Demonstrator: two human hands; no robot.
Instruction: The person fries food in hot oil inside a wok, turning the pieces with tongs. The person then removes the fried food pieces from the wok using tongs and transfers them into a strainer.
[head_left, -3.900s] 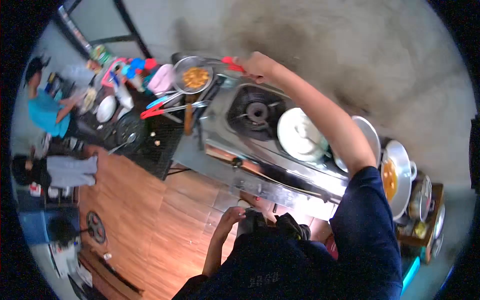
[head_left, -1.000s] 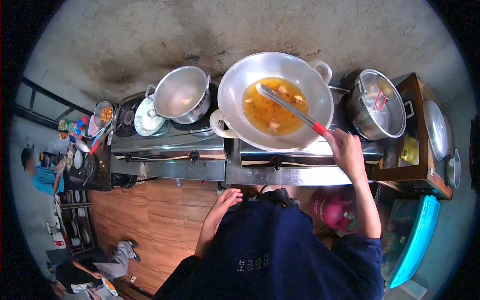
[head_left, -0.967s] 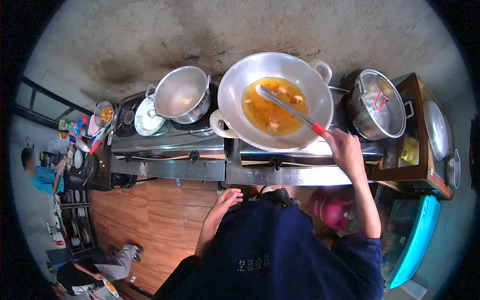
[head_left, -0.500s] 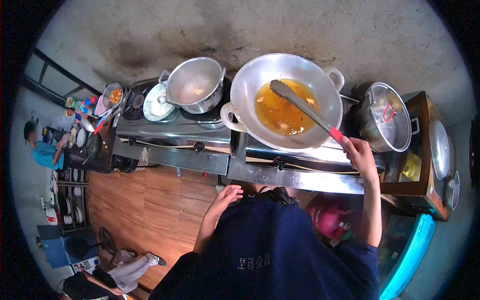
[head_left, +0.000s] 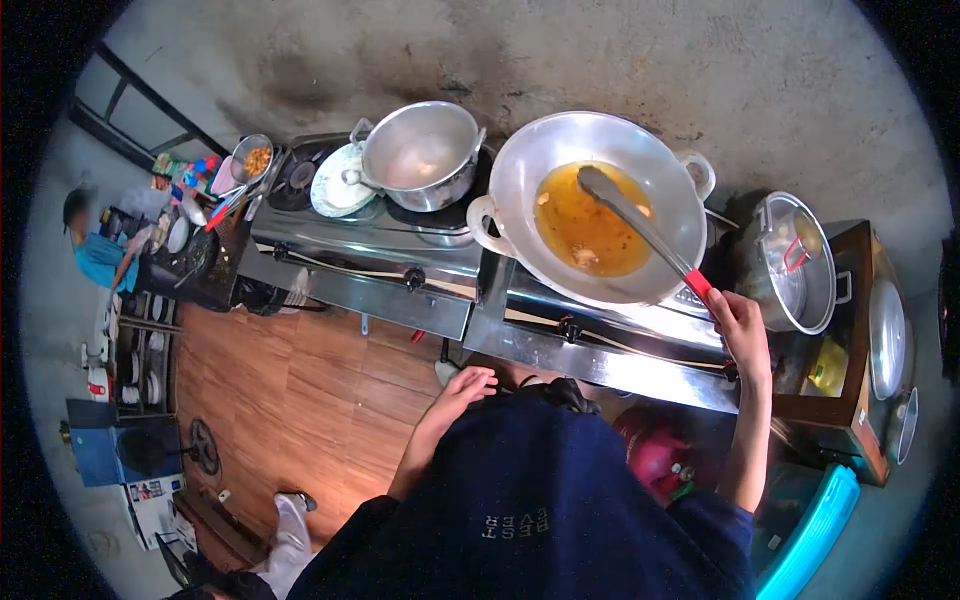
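My right hand [head_left: 740, 328] is closed around the red handle of metal tongs [head_left: 645, 232]. The tongs slant up and left, with their head over the brown-yellow oil [head_left: 572, 232] in a wide metal wok [head_left: 677, 180]. Several small pieces lie in the oil; whether the tongs touch any of them I cannot tell. My left hand [head_left: 463, 393] hangs near my stomach below the stove's front edge, fingers stretched out and holding nothing. Left of the wok, a metal pot [head_left: 445, 187] stands on the stove [head_left: 380, 255], beside a plate [head_left: 338, 192] with a ladle across it.
At right, a large pot [head_left: 826, 285] stands beside a wooden cabinet [head_left: 845, 405]. A pink gas cylinder [head_left: 655, 455] sits beneath the stove. Far left, a strainer [head_left: 247, 150] holds orange-brown pieces, near a person in blue [head_left: 100, 262]. Another person's leg [head_left: 290, 535] shows at lower left.
The view has turned slightly, so the stove and wok appear further right. The tongs remain in my right hand over the oil. The person at lower left has moved mostly out of view.
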